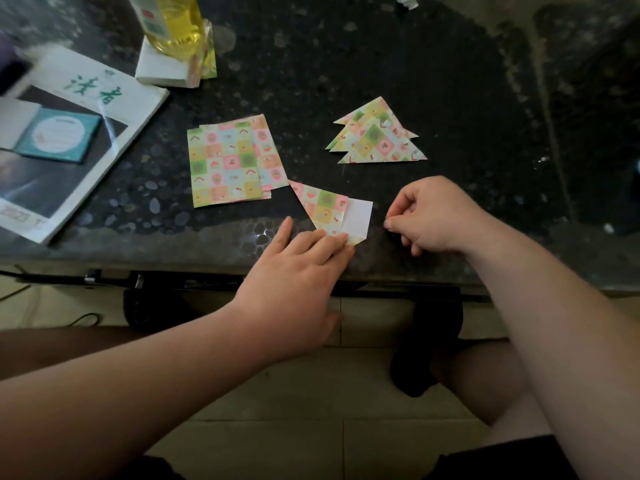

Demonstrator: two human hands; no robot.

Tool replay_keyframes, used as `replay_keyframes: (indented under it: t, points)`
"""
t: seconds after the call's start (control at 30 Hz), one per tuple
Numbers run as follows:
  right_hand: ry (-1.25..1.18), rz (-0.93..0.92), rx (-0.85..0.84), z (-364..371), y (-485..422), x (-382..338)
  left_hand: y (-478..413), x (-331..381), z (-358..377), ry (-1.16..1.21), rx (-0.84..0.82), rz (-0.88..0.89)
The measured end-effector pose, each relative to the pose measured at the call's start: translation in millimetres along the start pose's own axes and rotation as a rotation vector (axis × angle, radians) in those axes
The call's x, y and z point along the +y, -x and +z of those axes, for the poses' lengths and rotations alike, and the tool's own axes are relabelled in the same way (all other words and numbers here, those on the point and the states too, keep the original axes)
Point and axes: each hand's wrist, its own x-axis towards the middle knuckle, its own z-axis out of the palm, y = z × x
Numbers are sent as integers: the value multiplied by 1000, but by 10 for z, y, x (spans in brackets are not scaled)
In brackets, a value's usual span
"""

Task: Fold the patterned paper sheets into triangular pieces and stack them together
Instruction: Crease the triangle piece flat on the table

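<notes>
Folded triangles (377,136) are already stacked right of centre, and flat sheets (228,164) wait left of centre. The left hand (298,268) presses a half-folded sheet (329,209) flat at the worktop (346,64) edge. The right hand (436,216) is curled beside it; I can't tell whether it grips anything.

Hands 2: left hand (294,275), right hand (440,216) | half-folded sheet (327,207) 1 | flat sheet pile (227,164) 1 | triangle stack (379,138) 1 | magazine (86,95) 1 | bottle (178,26) 1

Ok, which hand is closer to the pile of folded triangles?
Right. The right hand sits just this side of the pile of folded triangles, apart from it; the left hand is farther, pressing the half-folded sheet.
</notes>
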Motion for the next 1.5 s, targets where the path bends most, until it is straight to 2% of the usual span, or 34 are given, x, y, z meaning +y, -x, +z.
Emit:
replay_keyframes:
  t: [0.07,0.17,0.33,0.63,0.73,0.83,0.9,1.03,1.1,1.17,1.33,1.4,1.5]
  points:
    - [-55,-45,3,30,32,-55,-10,-4,2,9,26,-6]
    - [-79,-132,-87,149,88,-137,-31,-1,-25,24,73,-20]
    - [-39,-72,-146,197,61,-135,3,-54,21,-135,121,71]
    - [-41,-36,-199,138,27,-187,146,-100,-97,-224,22,84]
    - [-37,-34,-200,138,27,-201,184,-88,-159,-188,-44,82]
    - [-2,-36,-206,134,43,-220,192,-143,-122,-111,-36,82]
    - [74,-77,-128,118,46,-234,181,-159,-128,-12,39,62]
    - [49,-125,209,78,48,-257,75,-149,-166,185,152,-34]
    - [65,-121,228,114,38,-272,24,-146,-150,212,179,-50]
    - [75,-105,159,178,37,-306,-31,-145,-138,209,199,-53]
    - [-55,-67,41,253,17,-362,-127,-151,-76,170,224,-51]
    - [-246,7,32,245,45,-364,-138,-175,-55,184,230,-73]
    - [-667,158,13,238,172,-366,-142,-228,-64,179,270,-103]
